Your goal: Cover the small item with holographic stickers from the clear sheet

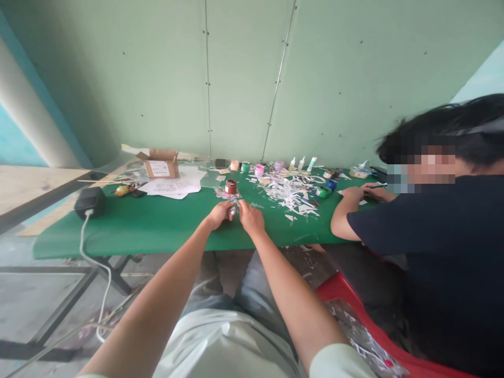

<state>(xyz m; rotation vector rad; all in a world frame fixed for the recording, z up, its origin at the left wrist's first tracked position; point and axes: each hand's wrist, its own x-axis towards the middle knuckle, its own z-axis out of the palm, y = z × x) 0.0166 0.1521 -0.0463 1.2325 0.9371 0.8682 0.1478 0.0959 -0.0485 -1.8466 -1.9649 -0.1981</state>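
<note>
Near the front edge of the green table, my left hand is closed round a small silvery object, whose exact kind I cannot make out. Close beside it on the right, my right hand has its fingers pressed together at the top of that object; what they grip is too small to name. Just beyond both hands stands an open jar of brown paint, with a paint-stained scrap around its base.
White paper scraps spread right of centre, with paint jars and glue bottles behind. An open cardboard box, printed sheets and a black adapter lie left. A person in a dark shirt works at the right.
</note>
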